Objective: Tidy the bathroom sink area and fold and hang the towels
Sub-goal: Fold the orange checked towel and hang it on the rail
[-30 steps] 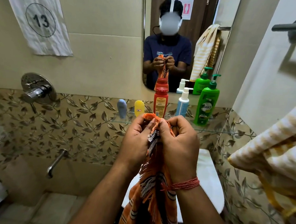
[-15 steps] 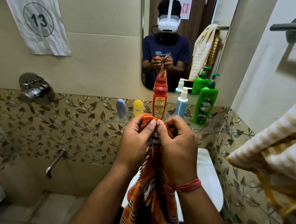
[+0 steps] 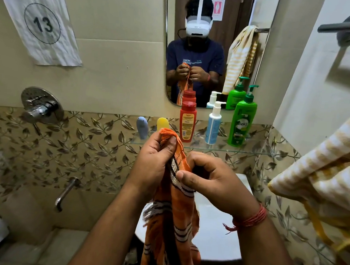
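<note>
An orange towel (image 3: 172,224) with dark and white stripes hangs bunched in front of me over the white sink (image 3: 215,227). My left hand (image 3: 153,163) grips its top corner, thumb pressed on the frayed hem. My right hand (image 3: 212,181) pinches the towel's edge a little lower, to the right of the left hand. A yellow-and-white striped towel (image 3: 321,174) hangs at the right, below the wall towel bar (image 3: 344,26).
A glass shelf (image 3: 250,152) under the mirror (image 3: 216,42) carries a red bottle (image 3: 187,123), a white pump bottle (image 3: 213,124), a green pump bottle (image 3: 242,124) and two small blue and yellow tubes. A wall tap (image 3: 66,193) and mixer knob (image 3: 41,105) sit at the left.
My right hand has slid down and to the right along the towel's edge, away from my left hand, which keeps the top corner.
</note>
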`<move>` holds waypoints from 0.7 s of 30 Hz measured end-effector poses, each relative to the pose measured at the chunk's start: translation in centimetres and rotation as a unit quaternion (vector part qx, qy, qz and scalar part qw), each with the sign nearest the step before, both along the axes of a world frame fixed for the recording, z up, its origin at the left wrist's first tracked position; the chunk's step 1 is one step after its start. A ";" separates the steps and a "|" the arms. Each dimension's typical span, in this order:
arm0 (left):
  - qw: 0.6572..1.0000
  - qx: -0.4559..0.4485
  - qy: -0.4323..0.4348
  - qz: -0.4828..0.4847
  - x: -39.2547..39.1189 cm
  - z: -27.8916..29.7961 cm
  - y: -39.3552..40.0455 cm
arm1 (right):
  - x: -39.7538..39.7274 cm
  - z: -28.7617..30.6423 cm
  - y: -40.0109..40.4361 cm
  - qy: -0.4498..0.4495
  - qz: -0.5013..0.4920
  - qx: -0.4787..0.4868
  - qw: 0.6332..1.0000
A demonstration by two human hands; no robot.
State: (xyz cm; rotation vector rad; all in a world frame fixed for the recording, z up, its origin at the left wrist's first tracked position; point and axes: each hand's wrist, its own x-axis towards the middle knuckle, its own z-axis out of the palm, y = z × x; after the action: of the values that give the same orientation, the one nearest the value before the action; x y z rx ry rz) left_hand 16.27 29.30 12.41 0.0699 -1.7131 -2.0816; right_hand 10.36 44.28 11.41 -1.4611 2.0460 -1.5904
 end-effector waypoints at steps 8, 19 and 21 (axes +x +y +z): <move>0.999 -0.011 0.020 -0.027 0.3 1.2 -0.9 | -0.6 -0.6 -0.7 0.107 -0.080 0.123 0.983; 0.990 -0.126 0.016 0.068 0.3 1.6 -2.1 | -0.1 -2.2 -1.6 0.014 -0.025 -0.008 1.000; 0.984 -0.136 0.016 0.112 0.2 1.4 -2.1 | -0.2 -2.0 -1.4 0.023 0.000 0.018 1.000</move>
State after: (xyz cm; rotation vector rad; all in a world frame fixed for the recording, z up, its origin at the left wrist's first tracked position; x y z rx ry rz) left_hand 16.50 27.15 13.82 0.1380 -1.8609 -1.6658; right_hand 10.16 42.86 9.37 -1.5003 2.0878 -1.5245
